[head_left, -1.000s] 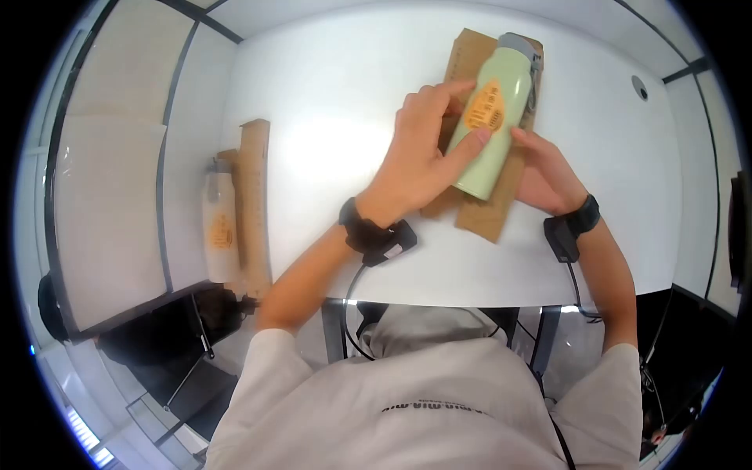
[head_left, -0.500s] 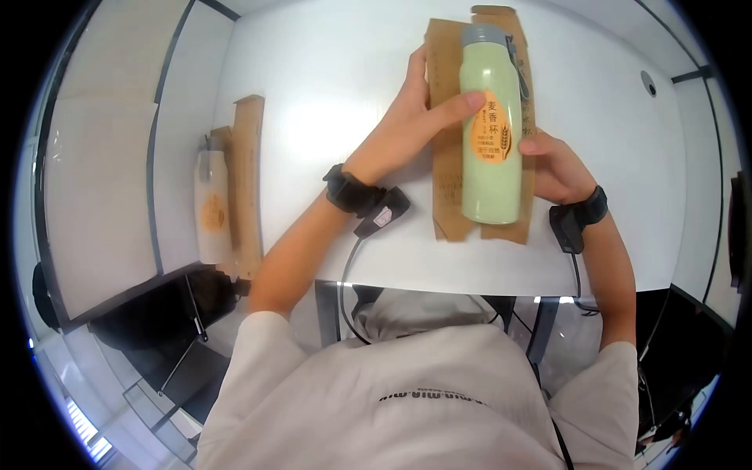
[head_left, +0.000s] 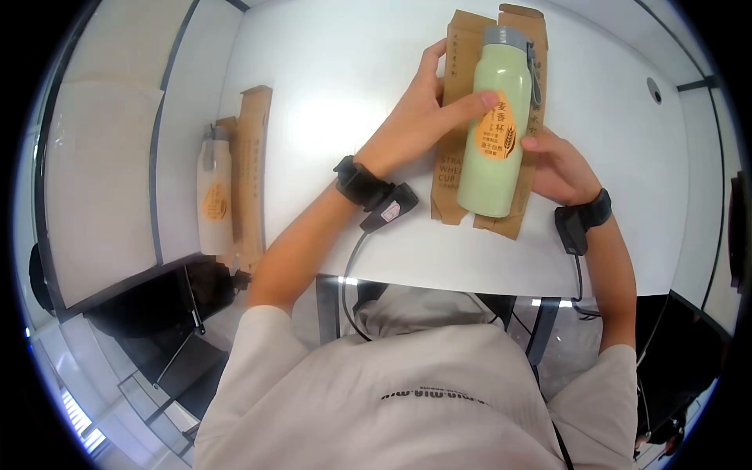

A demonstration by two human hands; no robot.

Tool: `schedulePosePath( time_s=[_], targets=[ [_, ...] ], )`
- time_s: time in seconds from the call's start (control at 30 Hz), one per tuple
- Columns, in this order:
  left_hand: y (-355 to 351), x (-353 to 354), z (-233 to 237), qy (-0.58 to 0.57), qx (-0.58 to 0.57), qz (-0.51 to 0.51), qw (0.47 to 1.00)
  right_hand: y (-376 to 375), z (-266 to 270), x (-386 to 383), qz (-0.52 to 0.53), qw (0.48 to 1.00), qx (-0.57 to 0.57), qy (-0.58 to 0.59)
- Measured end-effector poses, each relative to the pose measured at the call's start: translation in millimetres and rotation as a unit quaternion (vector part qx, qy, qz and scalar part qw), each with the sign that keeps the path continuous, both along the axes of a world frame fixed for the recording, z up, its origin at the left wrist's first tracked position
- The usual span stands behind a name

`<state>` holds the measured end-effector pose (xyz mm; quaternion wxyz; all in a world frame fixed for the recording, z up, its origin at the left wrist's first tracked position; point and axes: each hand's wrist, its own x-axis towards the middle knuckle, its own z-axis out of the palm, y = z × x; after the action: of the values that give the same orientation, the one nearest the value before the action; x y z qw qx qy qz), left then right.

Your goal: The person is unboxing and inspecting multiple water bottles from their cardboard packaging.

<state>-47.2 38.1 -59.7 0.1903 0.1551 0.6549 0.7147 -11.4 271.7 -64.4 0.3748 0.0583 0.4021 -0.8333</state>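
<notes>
A pale green water bottle [head_left: 495, 184] with a grey cap and an orange label lies on a flattened brown cardboard box [head_left: 450, 192], tilted slightly, its cap pointing away from me. My left hand [head_left: 427, 110] is closed round the box's left edge, with the thumb pressed on the bottle's label and the fingertips partly hidden behind the cardboard. On the other side, my right hand [head_left: 560, 166] has its thumb against the bottle's right side; its other fingers are curled and mostly hidden by the box edge. A grey strap [head_left: 534, 78] hangs from the cap.
At the left side of the white table [head_left: 337, 86] lies a beige bottle [head_left: 213, 188] beside another brown cardboard piece [head_left: 254, 172]. Both wrists wear black bands with cabled devices. Light partitions [head_left: 117, 157] enclose the table, and a round grey fitting [head_left: 654, 91] sits at the right.
The bottle and cardboard have tilted a little, their tops swinging right, with both hands still on them. The whole view has shifted slightly.
</notes>
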Motion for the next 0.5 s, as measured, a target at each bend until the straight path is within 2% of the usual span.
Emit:
schedulePosePath(
  time_s=[0.1, 0.23, 0.5],
  targets=[
    [0.7, 0.8, -2.3, -0.003, 0.021, 0.000, 1.000, 1.6, -1.3, -0.7, 0.006, 1.000, 0.002, -0.002],
    [1.0, 2.5, -1.7, 0.026, -0.001, 0.011, 1.000, -0.3, -1.8, -0.4, 0.000, 1.000, -0.005, -0.001],
    [0.0, -0.3, -1.5, 0.011, -0.013, 0.009, 1.000, -1.2, -1.0, -1.0, -0.002, 1.000, -0.012, -0.009]
  ],
)
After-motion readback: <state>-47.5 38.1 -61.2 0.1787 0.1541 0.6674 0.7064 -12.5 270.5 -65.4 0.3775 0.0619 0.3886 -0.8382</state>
